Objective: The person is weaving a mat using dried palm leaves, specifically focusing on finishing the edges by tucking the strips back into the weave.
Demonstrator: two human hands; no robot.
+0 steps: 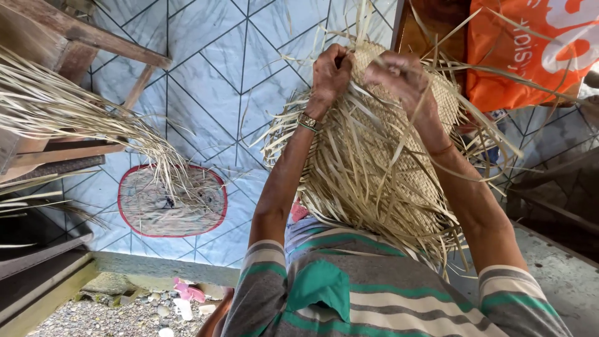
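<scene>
I hold the straw mat (380,162) up over my lap so the loose strips hang free. My left hand (331,72) and right hand (399,75) pinch strips at its top edge, fingers shut tight.

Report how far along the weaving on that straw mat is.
Done: the middle of the mat is closely woven. In hand: the left hand and right hand both grip strips at its far edge. Left: many loose strips hang unwoven around the edges, and a bundle of unused straw lies on the bench.
</scene>
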